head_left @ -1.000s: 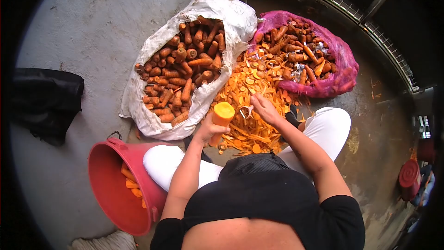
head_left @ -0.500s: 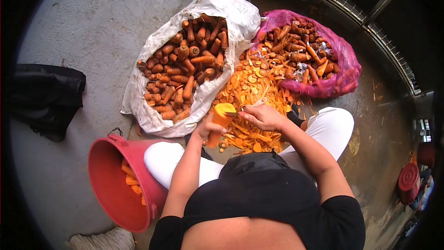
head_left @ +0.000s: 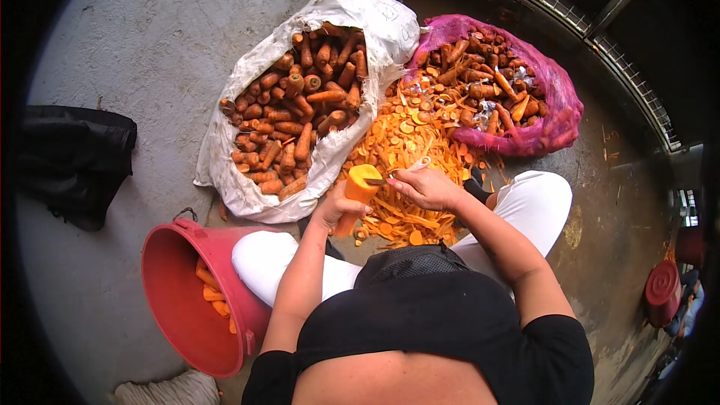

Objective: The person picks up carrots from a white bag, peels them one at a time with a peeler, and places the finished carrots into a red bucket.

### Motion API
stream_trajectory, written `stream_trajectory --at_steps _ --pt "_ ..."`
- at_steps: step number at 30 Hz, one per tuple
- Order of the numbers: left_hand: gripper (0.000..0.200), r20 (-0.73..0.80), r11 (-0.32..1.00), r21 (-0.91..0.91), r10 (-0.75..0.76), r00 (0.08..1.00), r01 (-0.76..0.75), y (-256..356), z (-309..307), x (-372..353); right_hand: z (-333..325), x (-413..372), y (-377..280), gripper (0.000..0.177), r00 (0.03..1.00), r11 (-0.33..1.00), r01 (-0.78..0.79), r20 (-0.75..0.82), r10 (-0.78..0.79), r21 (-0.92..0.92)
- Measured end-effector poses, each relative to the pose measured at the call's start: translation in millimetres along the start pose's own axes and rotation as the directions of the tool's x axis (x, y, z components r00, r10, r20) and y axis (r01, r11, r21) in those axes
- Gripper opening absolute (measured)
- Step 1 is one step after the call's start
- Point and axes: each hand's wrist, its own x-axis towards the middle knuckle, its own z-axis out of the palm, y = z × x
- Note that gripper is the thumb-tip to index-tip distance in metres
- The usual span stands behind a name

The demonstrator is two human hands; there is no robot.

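Observation:
A thick peeled carrot is gripped in my left hand, tilted with its cut yellow-orange top facing up. My right hand is closed around the pale handle of a knife, whose short dark blade lies at the rim of the carrot's top. Under both hands spreads a heap of orange peelings and cut slices. Beyond my left hand, a white sack lies open, full of unpeeled carrots.
A pink mesh sack with carrots and scraps lies at the back right. On the left stands a tilted red bucket with several peeled carrots. Dark cloth lies on the floor further left. At far right is another red container.
Hands, carrot and knife hold nearly the same place, with the blade still at the carrot's top. The whole view has shifted very slightly.

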Motion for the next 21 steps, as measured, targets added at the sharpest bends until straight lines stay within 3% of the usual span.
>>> stream_trajectory --at_steps 5,8,11,14,21 --pt "0.052 -0.087 0.971 0.176 0.181 0.98 -0.163 -6.0 4.6 9.0 7.5 3.0 9.2 0.043 0.999 0.999 -0.038 -0.019 0.039 0.021" --pt "0.062 -0.129 0.971 0.196 0.167 0.977 -0.14 -6.0 5.2 10.9 7.5 2.2 4.1 0.038 0.996 0.996 -0.063 -0.061 0.059 -0.07" --pt "0.061 0.014 0.958 0.254 0.13 0.991 -0.129 -3.6 4.6 10.4 8.7 2.3 -1.1 0.038 0.993 0.986 -0.082 -0.094 0.069 -0.147" --pt "0.063 0.075 0.99 0.137 0.001 0.997 -0.011 3.9 2.6 4.7 6.8 5.6 -0.5 0.039 0.996 0.991 -0.081 -0.046 0.077 -0.11" --pt "0.065 0.228 0.995 -0.102 0.032 0.973 -0.009 2.5 2.3 -0.5 7.3 10.5 6.0 0.044 1.0 0.999 0.005 0.003 -0.005 0.036"
